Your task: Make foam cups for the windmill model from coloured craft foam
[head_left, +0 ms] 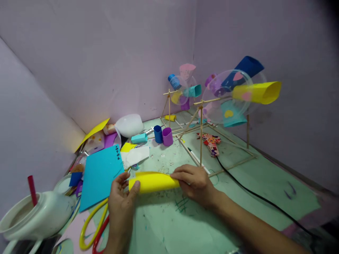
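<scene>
A sheet of yellow paper (156,182), curled into a loose roll, lies crosswise between my two hands just above the table. My left hand (122,197) grips its left end, thumb in front and fingers behind. At the right end my right hand (194,183) pinches the paper, where the sheet's upper edge shows along the top. Beyond the roll stand a blue paper tube (158,134) and a purple paper tube (167,137), side by side. A teal paper tube (139,138) lies on its side to their left.
Two stick frames carry wheels with coloured paper cups (256,92) at the back right. A patterned glue gun (212,143) trails a black cord (254,192). Scissors with a yellow handle (87,225), blue card (99,176) and a white pot (39,215) crowd the left.
</scene>
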`<state>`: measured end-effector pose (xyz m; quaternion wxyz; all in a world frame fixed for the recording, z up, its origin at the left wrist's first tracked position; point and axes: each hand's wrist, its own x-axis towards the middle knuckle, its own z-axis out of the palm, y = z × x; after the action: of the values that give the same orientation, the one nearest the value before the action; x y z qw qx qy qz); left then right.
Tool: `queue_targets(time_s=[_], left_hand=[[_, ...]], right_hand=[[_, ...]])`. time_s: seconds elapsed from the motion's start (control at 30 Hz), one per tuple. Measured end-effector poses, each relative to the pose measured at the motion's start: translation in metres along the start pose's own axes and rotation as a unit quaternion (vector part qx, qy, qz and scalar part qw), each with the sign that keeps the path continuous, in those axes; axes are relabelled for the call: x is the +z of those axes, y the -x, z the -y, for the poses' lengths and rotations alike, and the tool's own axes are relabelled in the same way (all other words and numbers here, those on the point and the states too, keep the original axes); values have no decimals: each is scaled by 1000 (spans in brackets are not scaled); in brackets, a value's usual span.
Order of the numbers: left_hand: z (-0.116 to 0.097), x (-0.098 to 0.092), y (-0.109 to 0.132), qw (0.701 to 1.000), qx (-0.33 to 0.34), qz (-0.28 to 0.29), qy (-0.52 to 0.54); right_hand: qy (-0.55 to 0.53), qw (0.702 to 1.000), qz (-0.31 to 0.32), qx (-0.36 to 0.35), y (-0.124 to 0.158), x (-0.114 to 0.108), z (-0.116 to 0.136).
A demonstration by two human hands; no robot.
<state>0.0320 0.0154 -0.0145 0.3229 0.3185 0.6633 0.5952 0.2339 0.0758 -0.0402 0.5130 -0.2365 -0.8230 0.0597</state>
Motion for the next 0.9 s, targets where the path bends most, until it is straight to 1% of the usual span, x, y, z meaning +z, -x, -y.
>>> queue_targets(time_s=[0.03,0.07,0.13,0.17,0.2,0.27,0.33,0.37,0.4,0.47,0.5,0.57,0.63,0.67,0.73,0.77,0.83,0.9], left_hand=[[-1,-2,-3,998,9,20,-57],[-1,-4,-5,992,16,57,-114],[-4,-5,-4,966,42,131,-219],[-5,-5,-2,950,67,155,-263],[-5,-4,1,934,101,166,-298],[-4,-2,8,905,192,158,-344],[2,-1,15,873,293,138,-366],[5,-1,19,856,339,128,-369],[9,-1,23,840,377,125,-369],[14,-2,29,821,422,143,-359],[15,-2,31,818,425,167,-349],[12,-2,35,825,392,251,-321],[4,-3,37,831,339,342,-277],[0,-4,37,832,323,372,-253],[-7,-7,34,832,332,390,-214],[-9,-9,32,826,344,396,-208],[-9,-12,28,800,354,428,-227],[-5,-13,24,773,345,462,-264]], right_hand=[[-14,1000,16,2,1,-1,-5],[-26,999,32,10,2,-2,-9],[-29,997,66,41,4,-6,-16],[-16,994,86,59,5,-9,-18],[6,992,101,76,6,-12,-18],[57,988,102,98,6,-19,-12],[75,989,86,93,4,-24,5],[59,991,94,75,3,-24,15],[31,991,123,47,1,-23,26],[10,976,217,17,0,-16,45],[15,968,249,21,1,-12,52],[25,957,287,27,5,-3,56],[24,956,289,30,10,-1,51],[18,959,283,28,13,-3,46],[-7,961,275,21,17,-12,37],[-24,961,276,18,19,-18,33],[-57,952,300,25,23,-31,27],[-78,941,328,43,27,-42,22]])
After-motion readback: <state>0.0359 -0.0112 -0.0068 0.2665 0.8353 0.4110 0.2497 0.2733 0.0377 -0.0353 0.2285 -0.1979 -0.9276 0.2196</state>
